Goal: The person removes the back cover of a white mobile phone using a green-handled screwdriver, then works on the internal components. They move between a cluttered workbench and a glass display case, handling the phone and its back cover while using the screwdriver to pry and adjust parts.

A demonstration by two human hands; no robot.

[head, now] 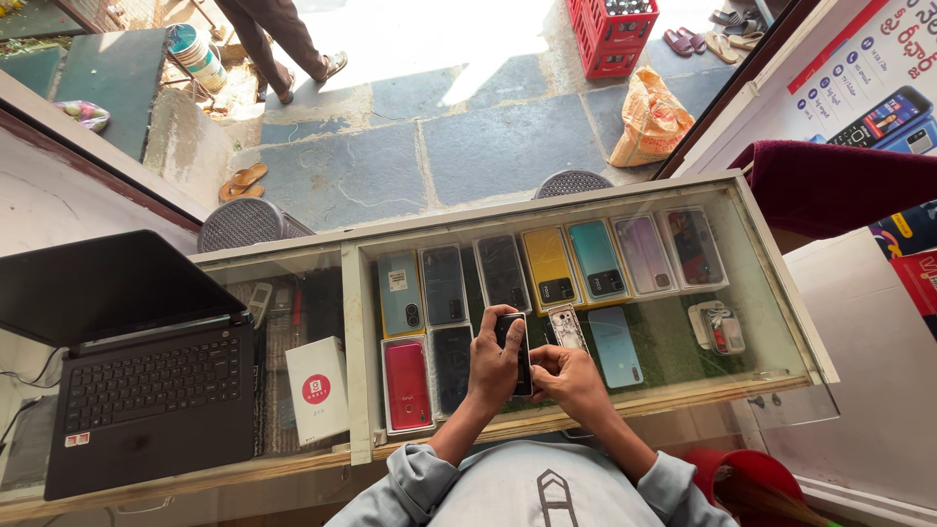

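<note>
The left hand (495,359) grips a dark phone (518,353) upright, its long axis pointing away from the person, above the glass surface (673,390). The right hand (566,376) closes on its lower right edge. Just beyond lies an opened phone frame (566,327), then rows of phones in the case, with a laptop (146,390) well to the left.
</note>
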